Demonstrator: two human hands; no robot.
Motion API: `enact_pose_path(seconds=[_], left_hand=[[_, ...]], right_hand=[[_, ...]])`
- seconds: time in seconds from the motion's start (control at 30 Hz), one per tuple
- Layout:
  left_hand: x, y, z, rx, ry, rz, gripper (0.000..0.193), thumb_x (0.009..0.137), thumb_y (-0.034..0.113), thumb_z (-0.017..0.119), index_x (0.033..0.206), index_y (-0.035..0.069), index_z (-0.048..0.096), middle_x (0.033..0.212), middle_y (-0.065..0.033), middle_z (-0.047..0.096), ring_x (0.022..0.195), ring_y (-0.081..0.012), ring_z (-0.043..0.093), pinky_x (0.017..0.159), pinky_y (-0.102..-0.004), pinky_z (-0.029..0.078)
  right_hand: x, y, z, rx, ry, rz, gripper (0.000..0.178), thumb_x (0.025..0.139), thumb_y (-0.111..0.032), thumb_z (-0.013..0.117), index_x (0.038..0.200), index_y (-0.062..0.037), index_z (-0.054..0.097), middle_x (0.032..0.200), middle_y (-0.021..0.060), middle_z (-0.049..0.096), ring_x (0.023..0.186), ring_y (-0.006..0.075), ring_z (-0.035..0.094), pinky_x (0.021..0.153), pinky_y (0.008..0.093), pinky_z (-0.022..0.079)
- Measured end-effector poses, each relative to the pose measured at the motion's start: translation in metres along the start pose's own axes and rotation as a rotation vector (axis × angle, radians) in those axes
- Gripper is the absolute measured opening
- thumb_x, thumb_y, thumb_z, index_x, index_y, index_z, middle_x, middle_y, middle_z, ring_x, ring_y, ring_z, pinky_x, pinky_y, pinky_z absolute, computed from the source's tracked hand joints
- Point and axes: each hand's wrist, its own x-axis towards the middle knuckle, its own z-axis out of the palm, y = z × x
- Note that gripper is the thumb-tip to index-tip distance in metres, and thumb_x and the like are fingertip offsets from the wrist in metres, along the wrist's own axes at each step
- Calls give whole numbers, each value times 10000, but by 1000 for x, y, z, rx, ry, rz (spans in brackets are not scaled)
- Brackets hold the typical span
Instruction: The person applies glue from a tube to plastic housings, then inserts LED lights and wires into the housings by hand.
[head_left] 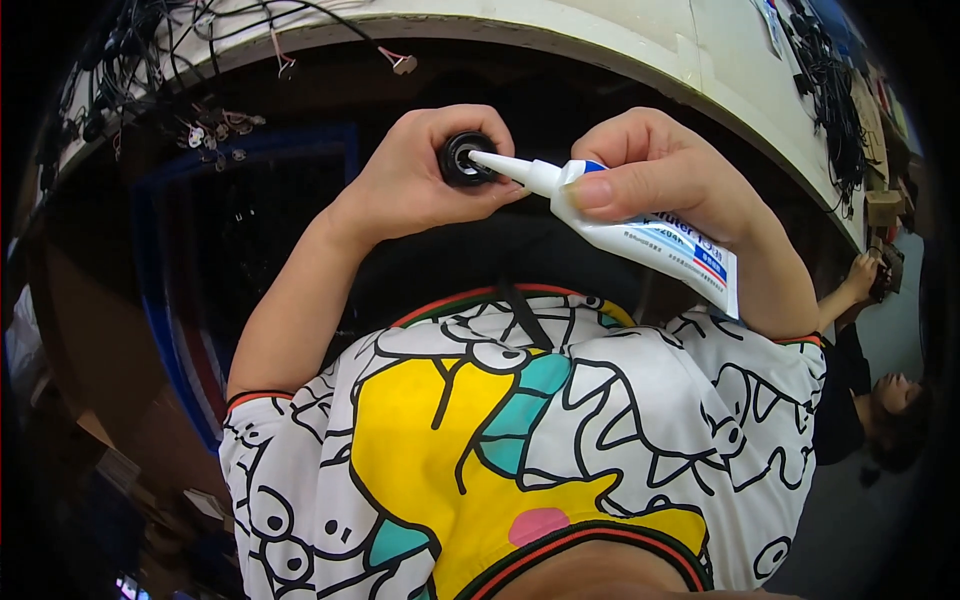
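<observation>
Blue lettering (670,234) — finer print (655,243) below — marks the white tube (648,252).

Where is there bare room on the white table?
The white table's middle stretch looks bare, between tangled cables at upper left and the black cable bundle at upper right; both ends are crowded. The white tube bridges right hand and left hand.

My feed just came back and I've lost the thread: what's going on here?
A person's left hand grips a round black part, its open end facing up toward the camera. The right hand holds a white tube, with its nozzle pointed at the opening. Whether the tip touches inside can't be told. Beyond the hands, cables lie on a pale table.
</observation>
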Motion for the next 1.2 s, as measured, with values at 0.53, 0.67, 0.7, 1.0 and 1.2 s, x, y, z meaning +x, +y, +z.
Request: enact_pose_path(seconds=[0.53, 0.67, 0.7, 1.0, 1.2], left_hand=[[-6, -2, 3, 3, -26, 93, 145, 652, 24, 666, 746, 50, 558, 658, -4, 542, 609, -69, 509, 567, -182, 395], [-6, -2, 3, -21, -41, 10, 199, 593, 36, 677, 738, 67, 544, 705, -9, 543, 644, -97, 518, 618, -202, 415], [-6, -1, 3, -9, -46, 2, 200, 590, 34, 675, 739, 65, 544, 706, -9, 543, 647, -96, 517, 620, -203, 416], [-6, -3, 6, -21, -27, -29, 188, 591, 21, 650, 741, 56, 543, 706, -10, 541, 654, -89, 513, 631, -199, 412], [-5, -5, 2, 70, -14, -55, 180, 601, 16, 632, 750, 51, 539, 713, -10, 535, 666, -88, 508, 641, -197, 410]], right_hand=[[2, 4, 8, 54, 37, 72, 271, 701, -270, 654, 766, -9, 628, 597, 37, 586, 452, 50, 516, 433, 142, 389], [4, 5, 2, 81, -50, 79, 293, 699, -325, 675, 786, -46, 660, 636, 34, 614, 492, 65, 559, 484, 143, 428], [4, 6, 2, 72, -54, 78, 287, 701, -320, 675, 784, -46, 660, 634, 32, 613, 492, 63, 558, 482, 142, 427], [0, 6, 12, -4, 133, 60, 281, 698, -284, 666, 816, -30, 650, 636, 40, 608, 459, 55, 539, 436, 138, 401], [1, 7, 12, -98, 157, 21, 262, 724, -281, 648, 817, -36, 653, 636, 37, 612, 476, 51, 552, 444, 128, 405]])
